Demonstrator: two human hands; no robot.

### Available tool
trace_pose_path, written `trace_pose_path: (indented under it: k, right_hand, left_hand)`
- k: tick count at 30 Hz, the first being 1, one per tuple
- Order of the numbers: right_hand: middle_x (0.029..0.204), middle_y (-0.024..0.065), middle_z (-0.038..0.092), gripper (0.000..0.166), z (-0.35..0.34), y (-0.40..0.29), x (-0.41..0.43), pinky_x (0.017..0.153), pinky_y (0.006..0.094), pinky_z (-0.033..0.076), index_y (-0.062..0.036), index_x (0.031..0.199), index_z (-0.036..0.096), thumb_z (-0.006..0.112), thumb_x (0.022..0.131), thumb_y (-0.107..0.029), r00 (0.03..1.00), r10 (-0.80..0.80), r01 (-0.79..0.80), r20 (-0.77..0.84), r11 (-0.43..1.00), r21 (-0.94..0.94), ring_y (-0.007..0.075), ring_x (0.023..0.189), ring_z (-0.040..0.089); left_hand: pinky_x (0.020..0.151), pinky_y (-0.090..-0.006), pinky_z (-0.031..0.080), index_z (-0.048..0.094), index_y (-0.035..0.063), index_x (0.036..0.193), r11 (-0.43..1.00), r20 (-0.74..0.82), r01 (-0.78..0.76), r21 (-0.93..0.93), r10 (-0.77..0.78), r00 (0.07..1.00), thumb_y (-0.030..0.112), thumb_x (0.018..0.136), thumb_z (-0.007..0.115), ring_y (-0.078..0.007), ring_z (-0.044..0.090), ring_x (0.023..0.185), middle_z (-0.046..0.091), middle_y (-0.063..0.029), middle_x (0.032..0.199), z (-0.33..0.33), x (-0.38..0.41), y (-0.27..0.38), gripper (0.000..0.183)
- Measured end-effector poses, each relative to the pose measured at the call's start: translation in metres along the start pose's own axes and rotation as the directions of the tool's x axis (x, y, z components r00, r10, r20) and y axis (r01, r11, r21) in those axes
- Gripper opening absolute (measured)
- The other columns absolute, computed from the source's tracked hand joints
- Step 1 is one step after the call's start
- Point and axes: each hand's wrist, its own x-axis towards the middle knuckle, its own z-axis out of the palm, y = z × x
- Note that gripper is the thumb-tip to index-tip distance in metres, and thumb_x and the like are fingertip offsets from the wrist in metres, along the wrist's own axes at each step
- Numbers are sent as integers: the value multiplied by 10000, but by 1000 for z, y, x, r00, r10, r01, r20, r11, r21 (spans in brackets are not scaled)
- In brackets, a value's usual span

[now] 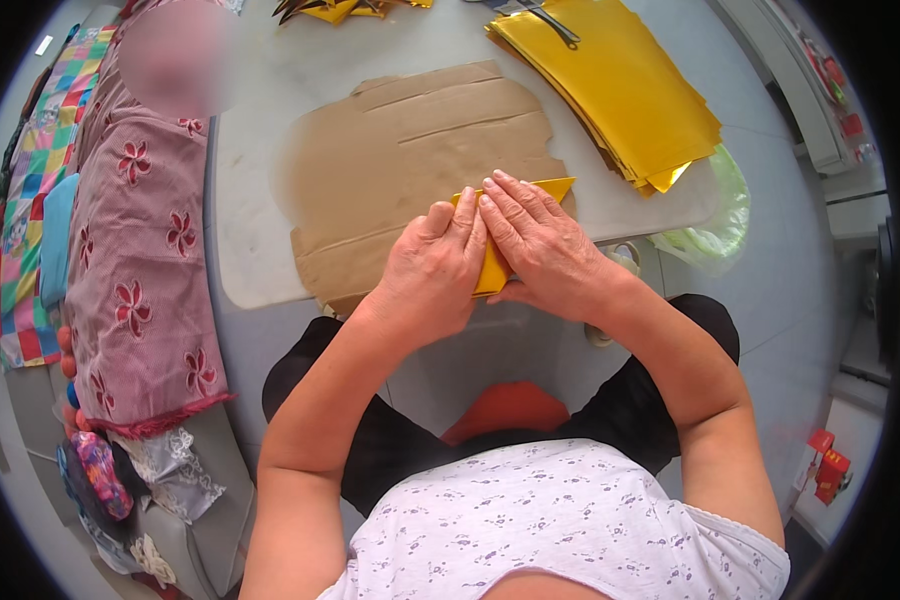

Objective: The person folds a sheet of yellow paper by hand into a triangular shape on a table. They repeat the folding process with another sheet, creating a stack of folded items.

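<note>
A folded sheet of gold foil paper [493,271] lies at the near right edge of a brown cardboard sheet [420,150], partly under both hands. My left hand [439,259] presses on its left part, index and middle fingers stretched forward. My right hand [536,240] lies flat over its right part, fingers together, with the thumb at the paper's near edge. The two hands touch at the fingertips. One pointed corner of the paper sticks out beyond the right fingers. Whether either hand grips the paper cannot be told.
A stack of gold foil sheets [615,90] lies at the table's right, with a dark-handled tool [551,22] on top. Folded gold pieces [337,9] are at the far edge. A green plastic bag [712,225] hangs at the right. A sofa with a pink cover [150,262] stands left.
</note>
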Motion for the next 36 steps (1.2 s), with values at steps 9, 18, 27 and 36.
trace_pose_path:
  k: [9, 18, 27, 36]
  right_hand:
    - [1486, 272, 388, 1027, -9, 20, -33, 1184, 493, 264, 116, 1396, 402, 881, 608, -338, 980, 198, -194, 2, 964, -180, 402, 1428, 326]
    - [1516, 309, 309, 1005, -11, 18, -38, 1173, 552, 238, 36, 1404, 451, 885, 596, -375, 965, 183, -229, -186, 935, -270, 447, 1443, 270]
    - [1556, 255, 279, 1052, -17, 9, -33, 1206, 518, 177, 50, 1450, 377, 852, 637, -419, 989, 117, -124, -95, 989, -79, 412, 1473, 219]
    - [1523, 252, 344, 1079, -5, 14, -32, 1209, 487, 210, 94, 1434, 361, 875, 615, -384, 983, 175, -169, 49, 980, -102, 379, 1459, 277]
  left_hand:
    - [1053, -377, 424, 510, -128, 1302, 990, 81, 64, 122, -74, 994, 113, 646, 742, -344, 504, 1162, 513, -285, 1373, 3, 0, 8, 736]
    - [1090, -382, 403, 492, -114, 1324, 994, 105, 108, 0, -108, 989, 113, 641, 763, -358, 483, 1215, 499, -281, 1394, -5, 1, 6, 770]
    - [1071, -381, 418, 491, -124, 1320, 992, 109, 110, 70, -117, 987, 111, 635, 764, -351, 490, 1196, 490, -289, 1399, 0, -1, 10, 774]
    - [1061, -380, 424, 507, -142, 1297, 989, 103, 84, 122, -97, 990, 99, 650, 744, -359, 498, 1177, 502, -305, 1376, 1, -4, 13, 729]
